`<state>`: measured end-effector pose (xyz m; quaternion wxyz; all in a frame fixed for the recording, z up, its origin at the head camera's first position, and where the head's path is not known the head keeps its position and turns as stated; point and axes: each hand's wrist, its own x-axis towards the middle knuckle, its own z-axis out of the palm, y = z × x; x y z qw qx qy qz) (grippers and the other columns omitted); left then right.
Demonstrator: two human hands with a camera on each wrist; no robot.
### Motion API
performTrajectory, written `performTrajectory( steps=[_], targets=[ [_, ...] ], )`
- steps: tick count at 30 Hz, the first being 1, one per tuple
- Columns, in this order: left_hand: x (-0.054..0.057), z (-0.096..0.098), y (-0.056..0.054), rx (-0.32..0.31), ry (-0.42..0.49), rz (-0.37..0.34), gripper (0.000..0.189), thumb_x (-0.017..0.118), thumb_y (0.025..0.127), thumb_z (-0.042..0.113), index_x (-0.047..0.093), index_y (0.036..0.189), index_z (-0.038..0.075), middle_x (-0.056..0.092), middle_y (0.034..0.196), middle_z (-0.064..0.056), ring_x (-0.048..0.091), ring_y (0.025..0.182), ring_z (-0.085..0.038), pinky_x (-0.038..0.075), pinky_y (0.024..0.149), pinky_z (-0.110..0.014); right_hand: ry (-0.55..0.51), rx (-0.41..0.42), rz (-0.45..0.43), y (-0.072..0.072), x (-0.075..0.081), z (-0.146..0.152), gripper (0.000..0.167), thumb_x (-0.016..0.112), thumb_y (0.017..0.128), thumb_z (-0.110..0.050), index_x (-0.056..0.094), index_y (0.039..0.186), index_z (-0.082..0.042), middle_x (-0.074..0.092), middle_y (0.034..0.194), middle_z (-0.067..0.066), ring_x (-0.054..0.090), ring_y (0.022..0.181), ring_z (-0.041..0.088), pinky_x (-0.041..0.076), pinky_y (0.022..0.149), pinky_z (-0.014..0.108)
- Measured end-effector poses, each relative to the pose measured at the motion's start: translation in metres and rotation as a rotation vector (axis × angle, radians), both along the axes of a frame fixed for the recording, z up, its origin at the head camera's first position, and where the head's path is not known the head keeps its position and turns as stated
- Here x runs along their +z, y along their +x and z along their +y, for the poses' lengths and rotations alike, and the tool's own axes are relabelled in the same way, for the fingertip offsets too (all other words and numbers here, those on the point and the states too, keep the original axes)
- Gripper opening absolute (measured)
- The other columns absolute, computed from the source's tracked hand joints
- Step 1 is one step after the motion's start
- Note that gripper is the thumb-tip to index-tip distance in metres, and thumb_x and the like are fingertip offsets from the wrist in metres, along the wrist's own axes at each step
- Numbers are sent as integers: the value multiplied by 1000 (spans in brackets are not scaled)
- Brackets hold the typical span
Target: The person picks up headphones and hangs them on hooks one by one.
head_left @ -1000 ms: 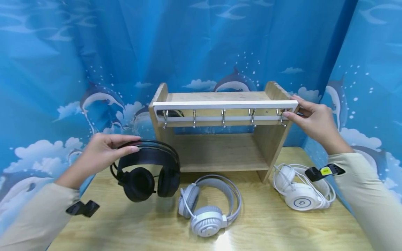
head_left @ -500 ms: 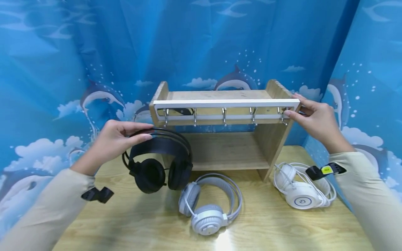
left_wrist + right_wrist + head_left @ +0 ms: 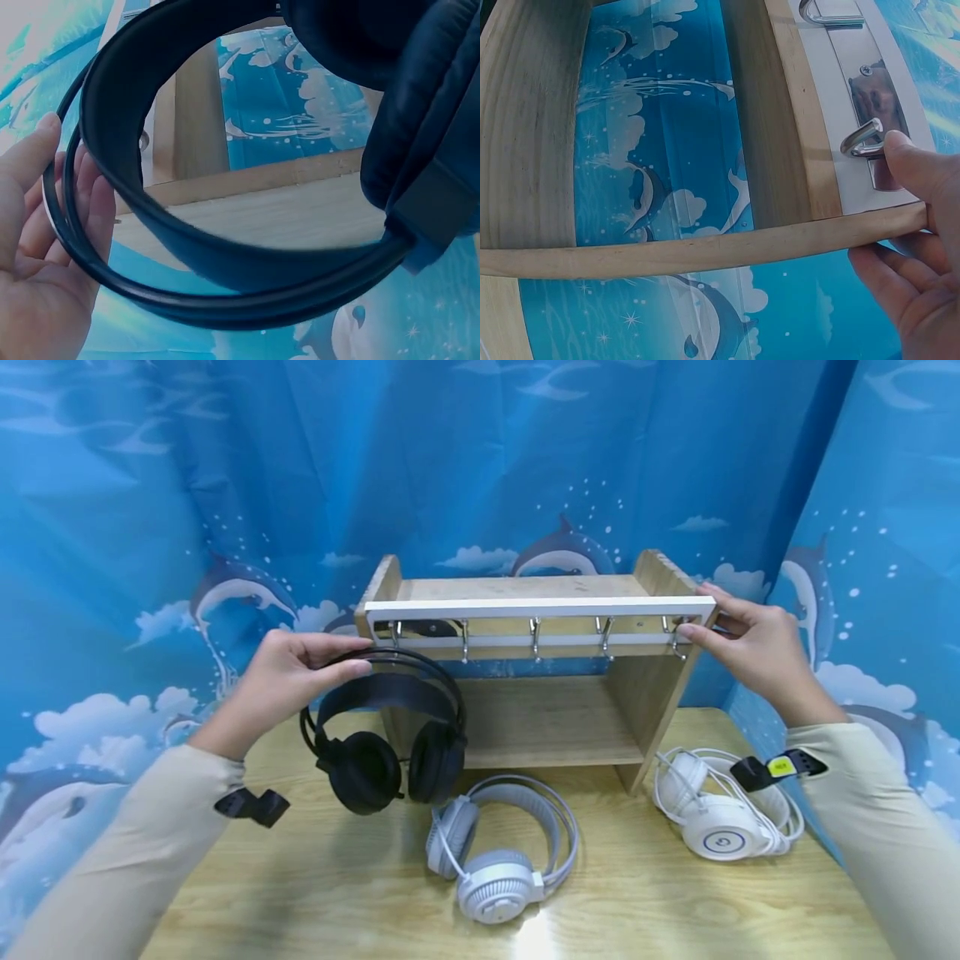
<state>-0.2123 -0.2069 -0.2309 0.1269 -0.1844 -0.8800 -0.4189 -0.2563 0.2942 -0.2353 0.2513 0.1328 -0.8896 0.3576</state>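
My left hand [image 3: 288,681] pinches the top bands of black over-ear headphones [image 3: 365,772], and their ear cups hang down above the table. They are in front of the left end of a wooden shelf [image 3: 540,722]. Across the shelf's upper front runs a white-edged rail with several metal hooks [image 3: 536,643]; the band's top is just below the leftmost hook. In the left wrist view, thumb and fingers [image 3: 97,214] lie either side of the thin outer bands. My right hand [image 3: 761,647] grips the shelf's right end, its thumb by the last hook [image 3: 866,141].
Grey-white headphones [image 3: 498,885] lie on the wooden table [image 3: 337,893] in front of the shelf. White headphones [image 3: 720,827] with a coiled cable lie right of it. A blue dolphin-print curtain [image 3: 450,468] hangs behind and at the sides.
My left hand has carried the black headphones right and up, from beside the shelf to its left front end. The right hand has stayed on the shelf's right end.
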Motion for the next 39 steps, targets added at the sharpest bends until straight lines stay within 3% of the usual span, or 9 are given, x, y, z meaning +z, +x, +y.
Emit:
performTrajectory(
  steps=[4,9,13,17,21,32,39],
  targets=[
    [-3,2,-5,37,16,-17,36,71,86,35,71,117,17,73,104,-5,66,77,-13,48,63,-19,2,-1,3,0,0,0,61,73,86,-30,48,140,-13,53,134,20,51,92,-22,42,69,-1],
    [-6,2,-10,73,49,-44,39,71,85,40,71,116,17,73,104,-4,67,82,-13,47,63,-20,3,-6,-4,0,0,-1,62,72,87,-31,48,140,-12,53,134,21,51,92,-21,42,69,0],
    [-13,0,-14,91,73,-88,43,71,84,44,71,117,17,72,108,-3,68,91,-8,51,77,-18,7,-9,-5,0,0,-2,61,72,87,-31,48,140,-13,54,134,20,52,94,-20,42,70,0],
    [-21,-1,-17,99,91,-122,46,72,83,46,70,118,17,71,110,-2,67,96,-5,52,89,-28,7,-7,-7,0,0,-2,61,72,87,-31,48,141,-13,53,135,20,53,95,-18,42,70,0],
    [-26,0,-20,98,118,-131,47,72,82,46,70,118,15,71,111,-3,67,98,-8,52,92,-37,-2,-1,-2,-1,-1,-1,61,72,87,-30,49,140,-12,52,136,19,53,94,-20,43,70,0],
    [-28,2,-22,70,128,-160,50,70,85,44,67,123,12,69,116,-7,66,99,-6,48,97,-43,-21,2,16,-1,-2,1,60,73,86,-27,50,139,-11,48,141,14,54,97,-17,43,72,1],
    [-29,1,-21,40,135,-170,49,69,86,42,65,125,12,68,119,-7,65,100,-4,50,94,-32,-10,-6,-9,-1,-2,0,62,72,87,-31,47,141,-13,45,144,11,56,104,-10,43,73,1]
  ],
)
